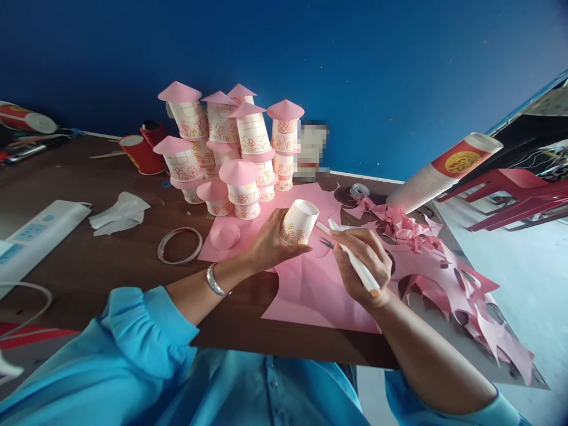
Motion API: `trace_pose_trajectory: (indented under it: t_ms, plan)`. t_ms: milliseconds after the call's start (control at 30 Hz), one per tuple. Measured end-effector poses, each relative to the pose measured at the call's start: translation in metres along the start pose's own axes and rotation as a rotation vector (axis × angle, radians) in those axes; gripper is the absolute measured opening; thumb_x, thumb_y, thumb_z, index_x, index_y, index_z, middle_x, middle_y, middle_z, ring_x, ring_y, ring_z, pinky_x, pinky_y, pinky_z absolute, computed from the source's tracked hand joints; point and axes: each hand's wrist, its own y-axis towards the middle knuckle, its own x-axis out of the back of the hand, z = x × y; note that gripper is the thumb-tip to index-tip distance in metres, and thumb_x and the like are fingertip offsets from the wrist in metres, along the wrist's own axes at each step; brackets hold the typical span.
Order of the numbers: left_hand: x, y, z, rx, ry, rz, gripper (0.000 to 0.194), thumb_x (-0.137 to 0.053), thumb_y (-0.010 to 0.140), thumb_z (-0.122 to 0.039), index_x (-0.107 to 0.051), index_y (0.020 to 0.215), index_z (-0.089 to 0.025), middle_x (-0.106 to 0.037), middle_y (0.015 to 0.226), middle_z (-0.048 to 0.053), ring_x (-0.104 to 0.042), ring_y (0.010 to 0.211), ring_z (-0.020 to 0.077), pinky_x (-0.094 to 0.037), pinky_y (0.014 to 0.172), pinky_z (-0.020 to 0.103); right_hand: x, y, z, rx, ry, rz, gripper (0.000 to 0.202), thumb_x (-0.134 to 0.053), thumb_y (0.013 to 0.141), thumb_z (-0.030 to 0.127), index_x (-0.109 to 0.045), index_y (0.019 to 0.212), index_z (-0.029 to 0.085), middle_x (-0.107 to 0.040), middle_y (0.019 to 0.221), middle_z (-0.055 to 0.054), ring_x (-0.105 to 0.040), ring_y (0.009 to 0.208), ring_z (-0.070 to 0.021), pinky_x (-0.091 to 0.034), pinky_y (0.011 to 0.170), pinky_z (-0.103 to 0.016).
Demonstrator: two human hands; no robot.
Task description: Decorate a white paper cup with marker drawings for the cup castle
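The left hand (274,241) grasps a white paper cup with orange and yellow flower drawings (299,223), its fingers wrapped round the far side and its thumb along the near lower edge; the cup is tilted, above the large pink paper sheet (319,290). The right hand (368,254) has its fingers clasped on a thick white marker with an orange end (364,274), just beside the cup. The step in hand appears to be drawing on the wall. It would go best with the cup steadied from the undecorated side, turned a little at a time, with light strokes and the thumb kept off fresh ink.

A dark pointed metal tip, probably scissors (327,243), shows right by the right fingers; whether it is held or lying there cannot be told. It and the slim white sticks (323,227) next to it could snag the drawing hand.

Beyond stand white cup towers with pink cone roofs (251,136), near enough to be knocked. A ring-shaped tape roll (160,248) lies left on the dark brown worktop (235,331); cut pink paper scraps (452,290) and a leaning stack of white cups (423,183) crowd the right.
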Motion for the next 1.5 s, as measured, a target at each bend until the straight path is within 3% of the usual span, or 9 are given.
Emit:
trace_pose_trajectory:
  t_ms: [167, 300, 467, 1200, 1500]
  plan:
    - [0.002, -0.002, -0.004, 0.047, -0.055, 0.117, 0.083, -0.092, 0.072, -0.072, -0.062, 0.128, -0.018, -0.071, 0.123, 0.015, -0.067, 0.110, 0.0347, -0.056, 0.093, 0.050, 0.001, 0.002, 0.008, 0.115, -0.010, 0.015, 0.038, -0.071, 0.100, 0.014, -0.071, 0.136, 0.028, -0.079, 0.094, -0.004, -0.077, 0.074, -0.0205, -0.066, 0.065, -0.034]
    - [0.003, -0.003, -0.007, 0.078, -0.118, 0.193, 0.084, -0.092, 0.074, -0.070, -0.062, 0.134, -0.018, -0.073, 0.123, 0.014, -0.067, 0.111, 0.0338, -0.056, 0.092, 0.048, -0.004, 0.003, 0.011, 0.117, 0.005, -0.006, 0.034, -0.071, 0.099, 0.012, -0.068, 0.132, 0.022, -0.080, 0.089, -0.003, -0.079, 0.071, -0.0203, -0.066, 0.062, -0.032]
    - [0.003, -0.004, -0.006, 0.061, -0.180, 0.215, 0.080, -0.093, 0.076, -0.064, -0.065, 0.136, -0.020, -0.075, 0.117, 0.011, -0.069, 0.109, 0.0315, -0.057, 0.093, 0.045, -0.004, 0.004, 0.012, 0.123, -0.009, -0.016, 0.033, -0.073, 0.098, 0.011, -0.067, 0.128, 0.024, -0.081, 0.089, -0.002, -0.079, 0.071, -0.0199, -0.066, 0.061, -0.031]
    - [0.000, -0.004, -0.007, 0.087, -0.219, 0.265, 0.077, -0.092, 0.080, -0.060, -0.060, 0.136, -0.018, -0.073, 0.128, 0.015, -0.068, 0.115, 0.0326, -0.057, 0.096, 0.047, -0.007, 0.005, 0.013, 0.087, -0.051, -0.003, 0.023, -0.071, 0.099, 0.010, -0.066, 0.118, 0.022, -0.081, 0.090, -0.003, -0.080, 0.076, -0.0191, -0.067, 0.070, -0.030]
    - [0.002, -0.003, -0.009, 0.085, -0.245, 0.270, 0.079, -0.091, 0.080, -0.062, -0.062, 0.138, -0.017, -0.074, 0.120, 0.013, -0.067, 0.104, 0.0278, -0.056, 0.089, 0.041, -0.006, 0.008, 0.018, 0.081, -0.021, 0.061, 0.017, -0.067, 0.101, 0.009, -0.063, 0.111, 0.022, -0.078, 0.084, -0.002, -0.079, 0.071, -0.0170, -0.065, 0.066, -0.026]
